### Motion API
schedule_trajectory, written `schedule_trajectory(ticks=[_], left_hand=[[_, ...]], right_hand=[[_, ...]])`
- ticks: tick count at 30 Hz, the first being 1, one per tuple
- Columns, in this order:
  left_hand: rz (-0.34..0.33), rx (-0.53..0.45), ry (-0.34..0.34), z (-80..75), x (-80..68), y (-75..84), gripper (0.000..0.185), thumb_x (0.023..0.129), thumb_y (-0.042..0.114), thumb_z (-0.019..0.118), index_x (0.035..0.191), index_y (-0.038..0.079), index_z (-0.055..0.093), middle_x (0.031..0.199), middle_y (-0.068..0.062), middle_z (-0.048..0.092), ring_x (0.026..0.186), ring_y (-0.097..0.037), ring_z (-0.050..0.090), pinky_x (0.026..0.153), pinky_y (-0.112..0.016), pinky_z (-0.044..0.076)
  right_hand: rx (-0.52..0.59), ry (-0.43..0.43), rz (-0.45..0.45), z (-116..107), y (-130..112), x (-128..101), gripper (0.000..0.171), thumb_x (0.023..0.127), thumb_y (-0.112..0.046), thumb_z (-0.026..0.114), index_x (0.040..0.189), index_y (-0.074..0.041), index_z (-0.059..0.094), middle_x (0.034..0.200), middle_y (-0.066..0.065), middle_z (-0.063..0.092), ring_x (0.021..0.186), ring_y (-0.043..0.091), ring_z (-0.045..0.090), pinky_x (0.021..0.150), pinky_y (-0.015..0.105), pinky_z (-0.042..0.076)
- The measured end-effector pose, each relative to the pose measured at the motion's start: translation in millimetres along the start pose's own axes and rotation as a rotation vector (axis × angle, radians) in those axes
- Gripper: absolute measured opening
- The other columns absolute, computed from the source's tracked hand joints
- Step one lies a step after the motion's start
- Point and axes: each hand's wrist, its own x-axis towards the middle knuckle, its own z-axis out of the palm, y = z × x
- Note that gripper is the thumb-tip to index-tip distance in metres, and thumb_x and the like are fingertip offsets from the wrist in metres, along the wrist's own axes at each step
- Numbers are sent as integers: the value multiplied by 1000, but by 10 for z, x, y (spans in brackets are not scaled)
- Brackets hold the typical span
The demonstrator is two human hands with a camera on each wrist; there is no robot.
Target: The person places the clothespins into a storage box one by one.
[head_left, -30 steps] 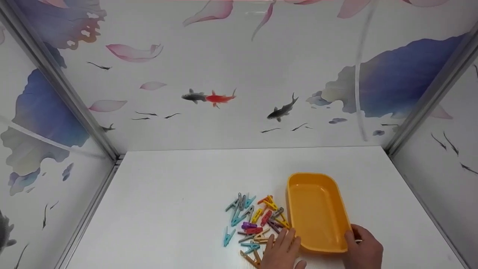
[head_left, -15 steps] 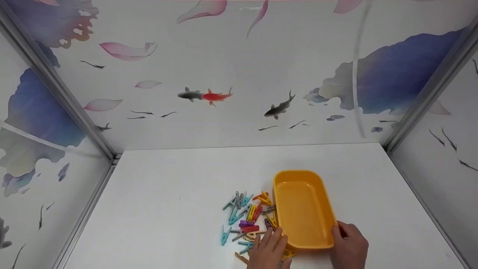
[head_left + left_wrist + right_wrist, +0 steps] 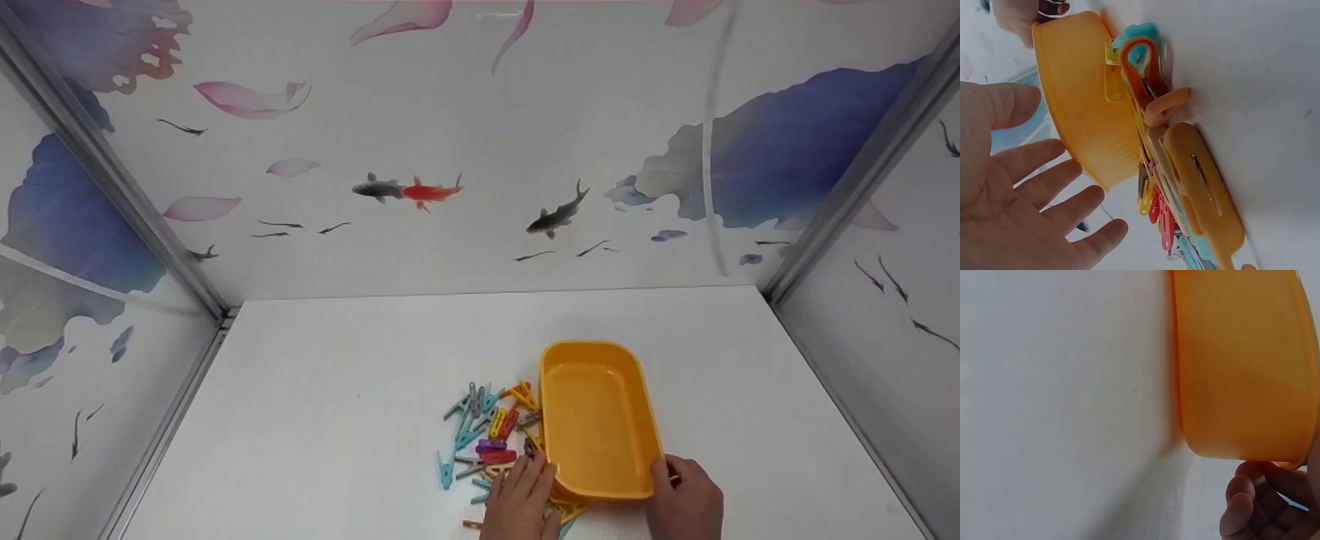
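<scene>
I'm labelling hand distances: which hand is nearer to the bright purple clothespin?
Left. In the head view, the left hand is below the bright purple clothespin, slightly rightward; the right hand is farther right, gripping the yellow tray at its near right corner.

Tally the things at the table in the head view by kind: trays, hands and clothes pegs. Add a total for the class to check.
Yellow tray: 1
Left hand and right hand: 2
Clothes pegs: at least 12; overlaps hide the exact count
Total: at least 15
</scene>
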Motion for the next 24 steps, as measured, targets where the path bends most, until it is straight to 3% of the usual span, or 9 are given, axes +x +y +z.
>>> schedule_trajectory(ticks=[3,7,12,14,16,19,22,24], left_hand=[[-29,-19,47,12,-4,-15,54,96,40,54,145,19,45,148,0,44,137,-27,40,105,-56,34],[-36,-12,154,54,-6,-30,42,92,32,62,128,11,60,122,-2,59,115,-23,54,94,-49,43],[7,16,247,106,14,-52,11,88,26,67,89,15,68,86,7,50,81,-12,45,71,-33,40],[26,17,267,128,34,-54,11,87,22,68,78,16,66,79,8,46,76,-11,42,66,-30,34],[29,10,257,139,67,-50,15,87,20,68,73,16,64,77,8,45,74,-11,42,64,-29,31],[2,-8,181,138,131,-28,15,88,20,67,74,15,66,76,7,46,77,-12,44,66,-31,32],[-31,-6,117,137,186,-10,16,88,20,67,73,14,67,76,7,47,77,-13,46,68,-33,35],[-31,10,110,152,209,4,17,88,19,68,71,14,67,75,6,49,76,-13,46,67,-32,35]], right_hand=[[3,2,18,-23,19,-38,28,93,-21,56,103,0,71,84,9,65,73,22,55,63,28,46],[36,-19,119,-61,13,-94,25,92,-24,57,94,-3,69,76,7,62,71,22,54,60,29,44],[92,-78,175,-101,17,-143,24,93,-25,55,81,-5,64,61,4,51,61,21,49,56,29,39],[114,-116,161,-119,29,-146,26,95,-24,55,79,-4,61,59,4,49,59,21,48,55,30,38],[136,-167,172,-134,30,-144,28,96,-25,52,79,-4,59,58,4,48,59,21,48,55,29,38],[157,-229,178,-166,42,-131,29,98,-25,50,81,-3,58,59,4,49,59,21,48,55,29,38],[159,-269,188,-182,44,-120,30,99,-27,49,84,-2,58,61,3,48,61,21,47,56,29,38],[155,-279,191,-190,46,-119,30,99,-27,48,84,-2,59,61,3,48,61,21,47,56,29,38]])
